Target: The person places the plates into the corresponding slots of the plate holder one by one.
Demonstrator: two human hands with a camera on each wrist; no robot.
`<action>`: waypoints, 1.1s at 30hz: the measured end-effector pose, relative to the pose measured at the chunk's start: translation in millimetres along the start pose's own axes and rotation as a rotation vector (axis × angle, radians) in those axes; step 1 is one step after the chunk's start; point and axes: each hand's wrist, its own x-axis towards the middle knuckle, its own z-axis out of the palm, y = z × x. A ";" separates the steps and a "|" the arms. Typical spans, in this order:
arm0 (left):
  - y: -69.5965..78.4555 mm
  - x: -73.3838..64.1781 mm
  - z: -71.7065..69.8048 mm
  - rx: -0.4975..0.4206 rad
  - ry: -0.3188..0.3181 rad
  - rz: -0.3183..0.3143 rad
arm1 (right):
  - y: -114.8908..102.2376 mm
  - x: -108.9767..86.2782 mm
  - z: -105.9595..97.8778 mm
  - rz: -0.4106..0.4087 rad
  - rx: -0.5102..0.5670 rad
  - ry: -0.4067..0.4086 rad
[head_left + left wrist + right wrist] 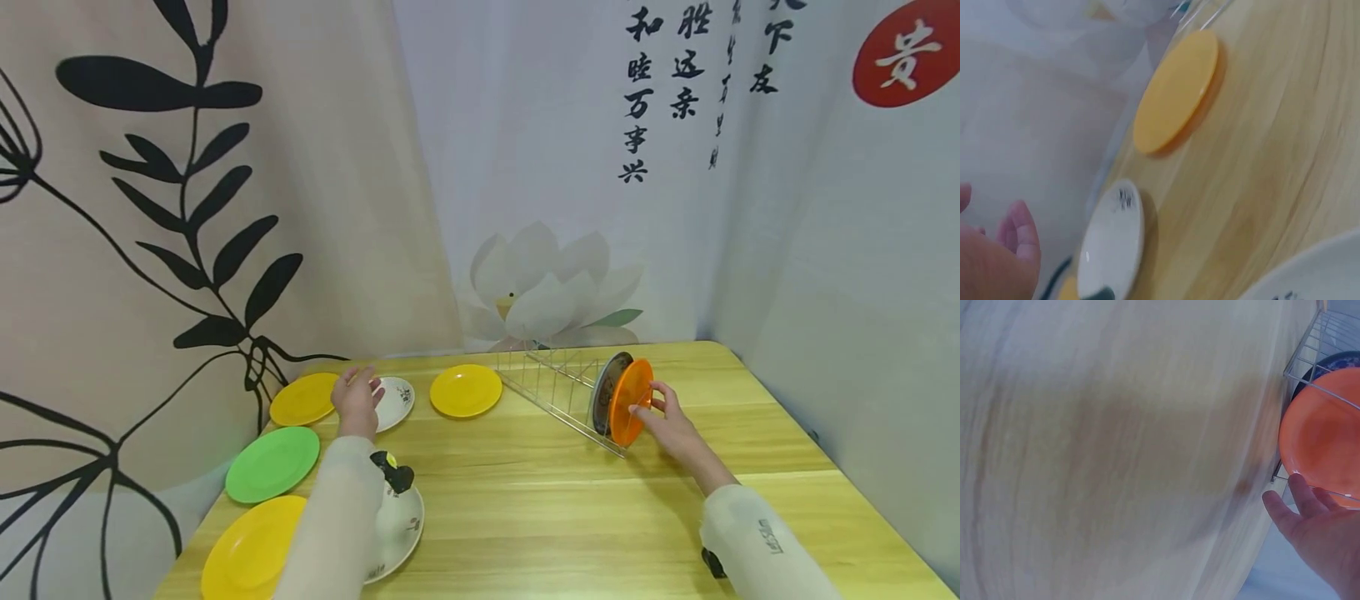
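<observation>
An orange plate (pixel 630 405) stands on edge in the wire dish rack (pixel 551 408), beside a dark patterned plate (pixel 602 392). My right hand (pixel 667 421) is at the orange plate's right side, fingertips right at its rim; in the right wrist view the fingers are spread and loosely bent. My left hand (pixel 357 402) hovers near the small white plate (pixel 396 403), between it and a yellow plate (pixel 303 400). Its fingers are loosely bent with nothing in them. Part of the small white plate is hidden behind the left hand.
Another yellow plate (pixel 466 391) lies left of the rack. Along the table's left side are a green plate (pixel 272 464) and a large yellow plate (pixel 251 554). A large white plate (pixel 401 529) is partly covered by the left sleeve. A printed curtain (pixel 360 208) hangs behind the table.
</observation>
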 end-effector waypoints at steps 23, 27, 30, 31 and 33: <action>-35.4 -1.9 -53.4 0.043 0.322 -0.165 | 1.2 0.3 0.0 -0.002 0.024 0.005; -45.3 -1.1 -48.7 0.034 0.340 -0.176 | 3.2 1.4 0.3 -0.006 0.030 0.009; -49.5 -2.7 -44.8 0.045 0.354 -0.168 | 3.3 1.9 0.6 -0.007 0.031 0.014; -50.2 -3.4 -43.5 0.052 0.361 -0.158 | 3.1 1.9 0.6 -0.008 0.032 0.015; -52.5 -2.3 -41.7 0.065 0.369 -0.152 | 2.5 1.8 0.6 -0.007 0.033 0.019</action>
